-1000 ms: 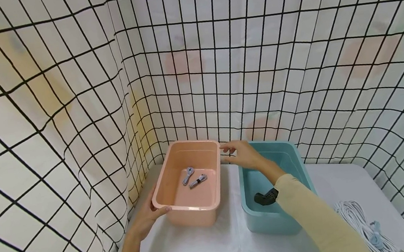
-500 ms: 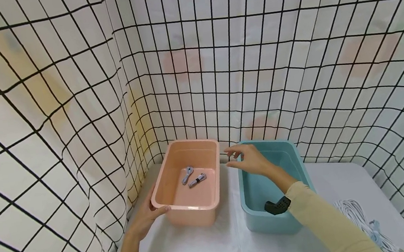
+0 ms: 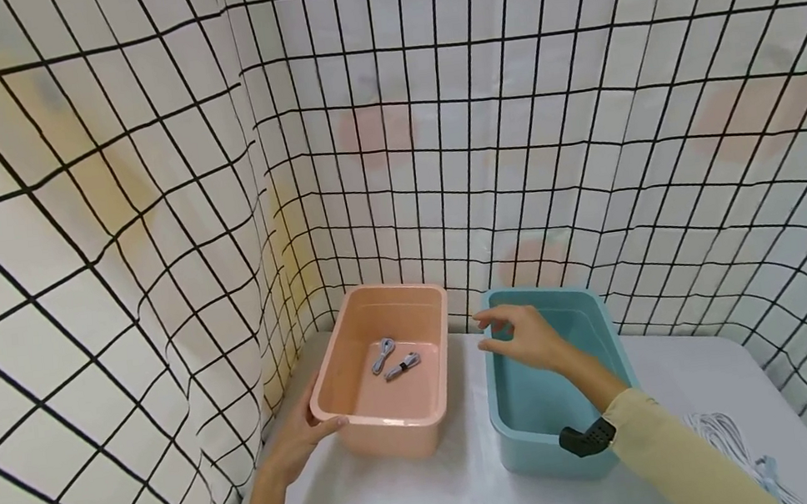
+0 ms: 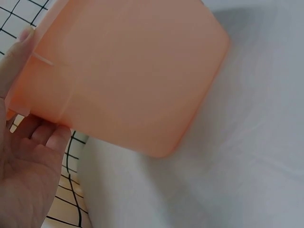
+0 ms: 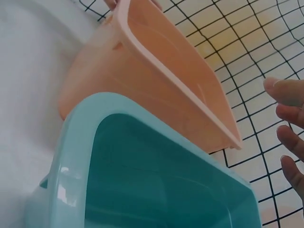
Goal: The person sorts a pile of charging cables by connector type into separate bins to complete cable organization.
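Note:
A pink plastic bin (image 3: 363, 412) stands on the white table, with two small coiled grey cables (image 3: 396, 359) on its floor. My left hand (image 3: 305, 434) grips the bin's near left corner, thumb over the rim; the left wrist view shows the palm against the pink bin (image 4: 128, 71). Beside it on the right stands a teal bin (image 3: 540, 437). My right hand (image 3: 523, 336) hovers over the teal bin's far left corner, fingers relaxed and holding nothing. In the right wrist view the fingertips (image 5: 289, 123) float apart from the pink bin (image 5: 161, 80) and teal bin (image 5: 142, 180).
A bundle of white cable (image 3: 737, 446) lies on the table at the near right. Checked curtain walls (image 3: 144, 233) close in the table at the left and back. Bare tablecloth (image 3: 433, 492) lies in front of the bins.
My right hand has let go of the pink bin's far right corner and drawn back over the teal bin. The left hand keeps its grip on the pink bin.

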Motion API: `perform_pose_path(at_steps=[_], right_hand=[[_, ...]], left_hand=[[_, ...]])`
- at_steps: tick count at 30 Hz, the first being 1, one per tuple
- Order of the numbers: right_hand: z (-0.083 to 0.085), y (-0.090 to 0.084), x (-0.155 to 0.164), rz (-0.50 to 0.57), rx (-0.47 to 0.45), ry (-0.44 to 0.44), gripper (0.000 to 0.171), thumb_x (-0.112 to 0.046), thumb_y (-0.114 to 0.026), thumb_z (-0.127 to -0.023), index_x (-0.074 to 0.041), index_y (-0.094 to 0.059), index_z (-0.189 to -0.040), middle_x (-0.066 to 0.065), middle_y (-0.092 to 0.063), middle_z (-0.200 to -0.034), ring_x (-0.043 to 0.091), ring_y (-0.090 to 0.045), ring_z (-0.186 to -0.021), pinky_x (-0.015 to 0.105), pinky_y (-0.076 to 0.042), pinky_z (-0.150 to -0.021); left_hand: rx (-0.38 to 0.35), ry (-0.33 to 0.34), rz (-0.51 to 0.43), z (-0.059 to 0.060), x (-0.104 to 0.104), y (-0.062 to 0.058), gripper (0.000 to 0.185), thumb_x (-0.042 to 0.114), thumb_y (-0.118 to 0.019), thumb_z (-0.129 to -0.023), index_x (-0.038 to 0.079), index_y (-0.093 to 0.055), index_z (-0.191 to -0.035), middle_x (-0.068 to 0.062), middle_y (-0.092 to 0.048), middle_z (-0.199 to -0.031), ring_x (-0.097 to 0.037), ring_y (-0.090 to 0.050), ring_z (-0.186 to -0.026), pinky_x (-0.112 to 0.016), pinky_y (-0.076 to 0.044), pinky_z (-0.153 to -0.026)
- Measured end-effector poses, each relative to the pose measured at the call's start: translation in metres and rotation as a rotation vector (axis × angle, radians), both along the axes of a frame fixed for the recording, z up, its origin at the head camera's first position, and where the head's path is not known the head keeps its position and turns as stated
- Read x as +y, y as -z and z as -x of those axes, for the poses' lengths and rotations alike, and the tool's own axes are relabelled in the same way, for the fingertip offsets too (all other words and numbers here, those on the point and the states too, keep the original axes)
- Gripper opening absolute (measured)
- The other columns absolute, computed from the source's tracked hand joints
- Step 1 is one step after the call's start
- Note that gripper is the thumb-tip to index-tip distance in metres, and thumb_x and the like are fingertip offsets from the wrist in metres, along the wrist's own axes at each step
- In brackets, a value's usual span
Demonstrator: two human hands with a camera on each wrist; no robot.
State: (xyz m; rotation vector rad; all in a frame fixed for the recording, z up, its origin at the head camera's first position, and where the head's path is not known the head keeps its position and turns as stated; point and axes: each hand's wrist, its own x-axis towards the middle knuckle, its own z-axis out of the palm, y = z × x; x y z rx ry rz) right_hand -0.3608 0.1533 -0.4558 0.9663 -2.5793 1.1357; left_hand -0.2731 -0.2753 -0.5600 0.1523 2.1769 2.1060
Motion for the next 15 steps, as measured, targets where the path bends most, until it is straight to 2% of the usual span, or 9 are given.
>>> perform_pose_path(at_steps=[5,9,15], right_hand=[[-0.005,0.001,0.011,0.016,0.017,0.025,0.044,-0.018,-0.083,-0.09,-0.008,-0.071,-0.131,0.008,-0.072,-0.113,0.029,-0.067,-0.096,0.051,-0.055,-0.081],[-0.008,-0.001,0.018,0.016,0.046,0.029,0.044,-0.019,-0.084,-0.09,-0.005,-0.071,-0.13,0.011,-0.072,-0.112,0.031,-0.067,-0.096,0.051,-0.055,-0.08],[-0.016,-0.003,0.034,0.016,0.073,0.037,0.046,-0.018,-0.084,-0.089,-0.006,-0.07,-0.131,0.005,-0.073,-0.112,0.031,-0.067,-0.096,0.047,-0.055,-0.079]], left_hand=[[0.016,0.019,0.029,-0.003,0.001,-0.003,0.106,0.009,-0.079,-0.091,0.022,-0.008,-0.168,-0.02,-0.022,-0.167,-0.045,-0.032,-0.146,-0.043,-0.04,-0.111],[0.019,0.016,0.03,-0.005,0.001,-0.004,0.105,0.009,-0.079,-0.091,0.021,-0.009,-0.168,-0.022,-0.022,-0.166,-0.046,-0.033,-0.145,-0.041,-0.041,-0.109],[0.015,0.017,0.043,-0.003,0.002,-0.003,0.106,0.011,-0.08,-0.09,0.024,-0.009,-0.168,-0.02,-0.023,-0.166,-0.044,-0.034,-0.146,-0.043,-0.04,-0.11]])
